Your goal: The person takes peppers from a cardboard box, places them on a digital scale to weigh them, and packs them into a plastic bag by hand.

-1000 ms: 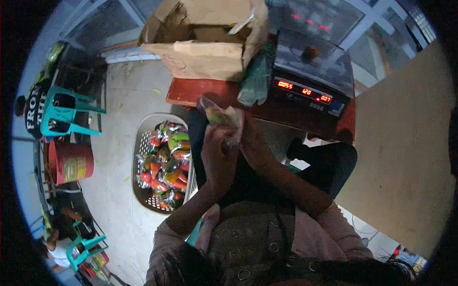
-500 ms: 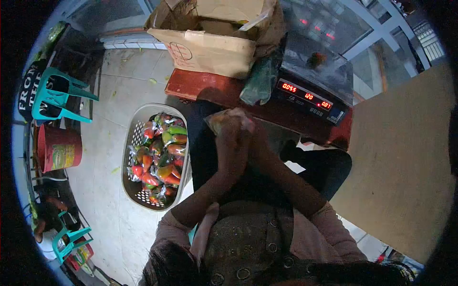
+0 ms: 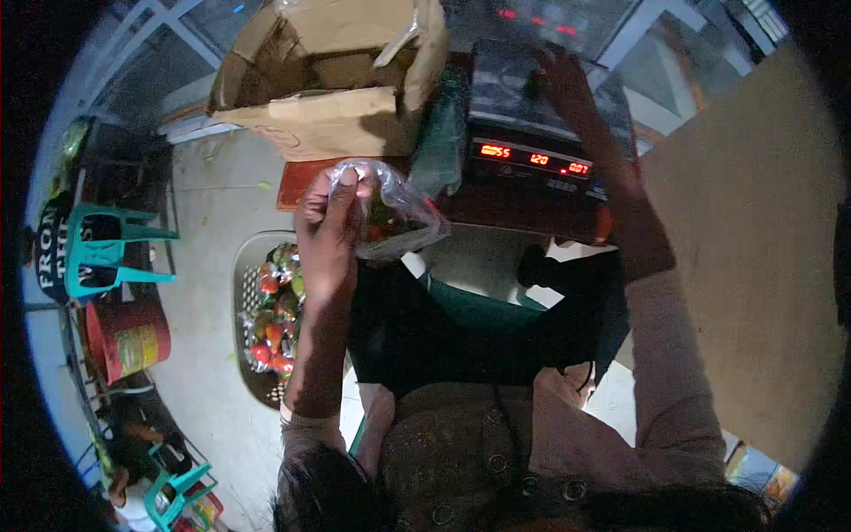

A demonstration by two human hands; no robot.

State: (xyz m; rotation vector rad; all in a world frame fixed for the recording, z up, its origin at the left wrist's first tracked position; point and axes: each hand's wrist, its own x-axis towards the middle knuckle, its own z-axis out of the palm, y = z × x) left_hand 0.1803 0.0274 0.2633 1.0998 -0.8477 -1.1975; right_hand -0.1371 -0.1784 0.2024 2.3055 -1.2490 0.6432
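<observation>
My left hand (image 3: 330, 226) is closed on the rim of a clear plastic bag (image 3: 403, 222), pinched between thumb and fingers. Inside the bag is a dark green and reddish pepper (image 3: 379, 215). My right hand (image 3: 566, 89) reaches over the plate of a digital scale (image 3: 505, 97), its fingers curled at a small green and reddish pepper (image 3: 535, 84). Dim light makes those fingertips hard to see. Red digits glow on the scale's front, among them 1.20 and 0.07.
An open cardboard box (image 3: 337, 115) and a dark green plastic bag (image 3: 441, 142) sit left of the scale on a red bench (image 3: 297, 182). A basket (image 3: 248, 372) of bagged peppers stands on the floor. Farther left are teal chairs (image 3: 93, 248) and a red bucket (image 3: 128, 341); cardboard (image 3: 727, 293) lies right.
My hands, together over my lap before, have parted. The left moved left with the plastic bag, which now hangs open; the right went up to the pepper on the scale. The view has shifted.
</observation>
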